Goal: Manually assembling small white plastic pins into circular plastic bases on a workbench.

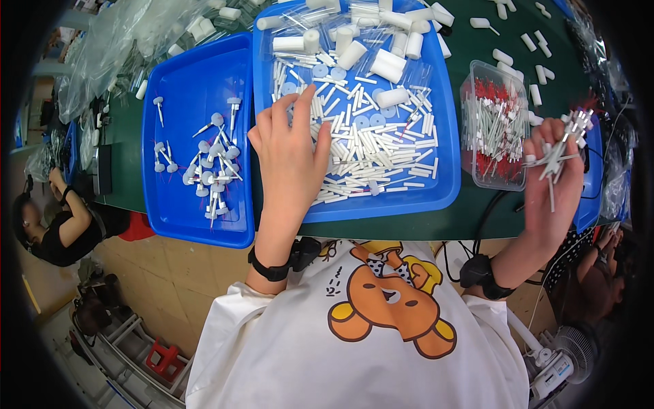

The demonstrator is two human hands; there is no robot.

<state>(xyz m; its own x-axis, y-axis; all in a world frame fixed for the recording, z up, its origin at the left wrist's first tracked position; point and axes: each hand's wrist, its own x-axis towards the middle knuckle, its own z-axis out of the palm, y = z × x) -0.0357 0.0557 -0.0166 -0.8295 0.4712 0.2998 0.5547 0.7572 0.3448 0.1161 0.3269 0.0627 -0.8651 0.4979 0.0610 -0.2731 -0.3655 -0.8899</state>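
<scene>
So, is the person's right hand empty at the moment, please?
No, the right hand is closed around a bundle of thin white sticks beside the clear tub.

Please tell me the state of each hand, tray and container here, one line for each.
Left hand: open, flat on white sticks.
Right hand: shut on a bundle of sticks.
Middle tray: filled with loose sticks and discs.
Left tray: partly filled with assembled pieces.
Clear container: lidless, full of red-tipped sticks.

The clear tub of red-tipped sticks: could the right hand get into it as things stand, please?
Probably yes, but not freely: the clear tub is open-topped and lies just beside the right hand with nothing between, yet that hand is already full of a bundle of white sticks.
</scene>
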